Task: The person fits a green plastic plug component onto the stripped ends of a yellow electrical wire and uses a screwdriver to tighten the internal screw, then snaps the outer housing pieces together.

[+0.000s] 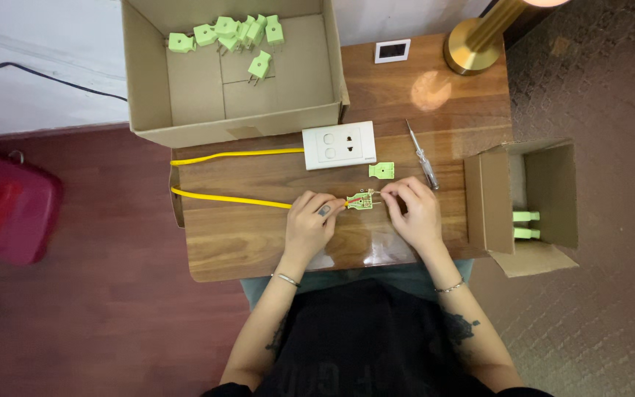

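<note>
An opened light-green plug half [362, 199] lies on the wooden table [244, 242] with a yellow cable [229, 198] running into it from the left. My left hand [310, 220] pinches the cable end right at the plug's left side. My right hand [413, 209] holds the plug's right end with its fingertips. The plug's loose green cover [381, 170] rests just above, apart from both hands. A slim screwdriver [422, 154] lies beside my right hand.
A white wall socket plate [339, 145] sits above the cable. A large cardboard box [148, 95] at the back holds several green plugs [229, 33]. A small box [560, 191] at the right holds two more. A brass lamp base [472, 44] stands far right.
</note>
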